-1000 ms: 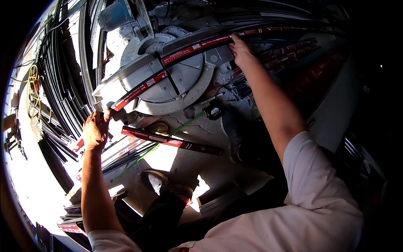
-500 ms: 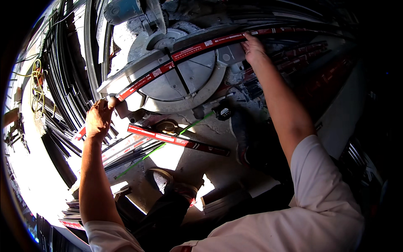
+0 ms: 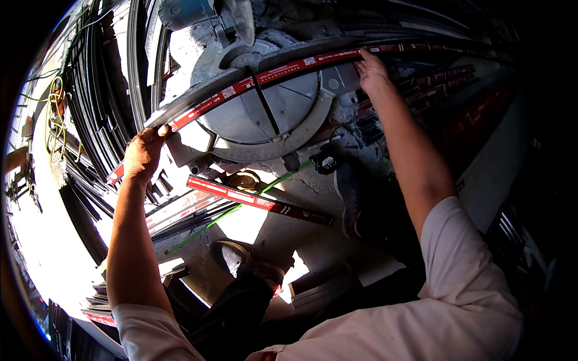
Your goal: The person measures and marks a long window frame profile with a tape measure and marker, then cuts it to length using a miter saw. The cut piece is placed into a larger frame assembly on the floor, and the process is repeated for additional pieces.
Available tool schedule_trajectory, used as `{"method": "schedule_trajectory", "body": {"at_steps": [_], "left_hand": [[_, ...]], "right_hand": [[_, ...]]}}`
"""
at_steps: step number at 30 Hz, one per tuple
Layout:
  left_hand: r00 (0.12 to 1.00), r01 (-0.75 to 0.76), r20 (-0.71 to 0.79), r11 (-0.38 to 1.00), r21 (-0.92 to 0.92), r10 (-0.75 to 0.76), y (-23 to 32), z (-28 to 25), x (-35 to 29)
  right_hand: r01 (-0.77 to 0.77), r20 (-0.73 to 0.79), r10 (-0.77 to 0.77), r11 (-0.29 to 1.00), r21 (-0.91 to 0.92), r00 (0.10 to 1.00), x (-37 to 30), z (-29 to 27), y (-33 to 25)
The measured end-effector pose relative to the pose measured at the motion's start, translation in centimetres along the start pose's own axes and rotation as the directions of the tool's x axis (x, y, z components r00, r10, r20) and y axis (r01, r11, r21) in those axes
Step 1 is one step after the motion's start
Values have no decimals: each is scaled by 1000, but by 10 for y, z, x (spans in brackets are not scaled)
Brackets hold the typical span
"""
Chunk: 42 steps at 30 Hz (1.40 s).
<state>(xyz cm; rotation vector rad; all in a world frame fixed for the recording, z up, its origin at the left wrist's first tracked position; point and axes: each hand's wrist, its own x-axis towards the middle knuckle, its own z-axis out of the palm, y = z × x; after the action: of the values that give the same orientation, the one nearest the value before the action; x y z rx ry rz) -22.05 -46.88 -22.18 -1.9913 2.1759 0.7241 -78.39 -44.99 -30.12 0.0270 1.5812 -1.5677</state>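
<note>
A long dark strip with a red printed face [image 3: 208,109] lies across the round grey saw table [image 3: 229,123], along the fence [image 3: 198,99]. A dark break crosses its red face in line with the table's slot; I cannot tell whether it is cut through. My left hand [image 3: 144,153] is closed around the strip's left part, thumb towards the saw. My right hand [image 3: 372,73] grips the strip to the right of the saw table, its fingertips over the edge. The raised saw head [image 3: 238,21] stands behind the fence.
Below the saw lies a shorter red-faced strip [image 3: 259,200], near a green tape [image 3: 223,218] running from a dark tape measure [image 3: 325,162]. Long dark profiles [image 3: 90,78] stack at the left, by a coiled yellow cord [image 3: 55,123]. More red-faced strips [image 3: 442,78] lie right. A shoe [image 3: 230,257] shows below.
My left hand has moved away from me with the strip's left part, which now sits closer to the fence. My right hand keeps its hold. The view has shifted slightly.
</note>
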Motion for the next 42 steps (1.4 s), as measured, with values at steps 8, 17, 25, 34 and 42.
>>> {"method": "schedule_trajectory", "body": {"at_steps": [8, 17, 25, 34, 42], "left_hand": [[1000, 25, -5, 1000, 8, -25, 4, 1, 4], [998, 26, -51, 997, 71, -22, 3, 7, 4], [996, 26, -85, 999, 27, -24, -6, 8, 4], [994, 11, -109, 996, 91, -1, 3, 10, 3], [997, 20, -75, 997, 76, -14, 4, 7, 3]], "right_hand": [[0, -17, -1, 996, -89, 1000, 8, -16, -3], [395, 3, -452, 776, -491, 892, -41, 7, -90], [674, 652, -486, 737, -52, 582, -199, 177, -246], [717, 730, 37, 160, -678, 682, -214, 315, -283], [771, 831, 56, 342, -537, 554, -211, 288, -281]]}}
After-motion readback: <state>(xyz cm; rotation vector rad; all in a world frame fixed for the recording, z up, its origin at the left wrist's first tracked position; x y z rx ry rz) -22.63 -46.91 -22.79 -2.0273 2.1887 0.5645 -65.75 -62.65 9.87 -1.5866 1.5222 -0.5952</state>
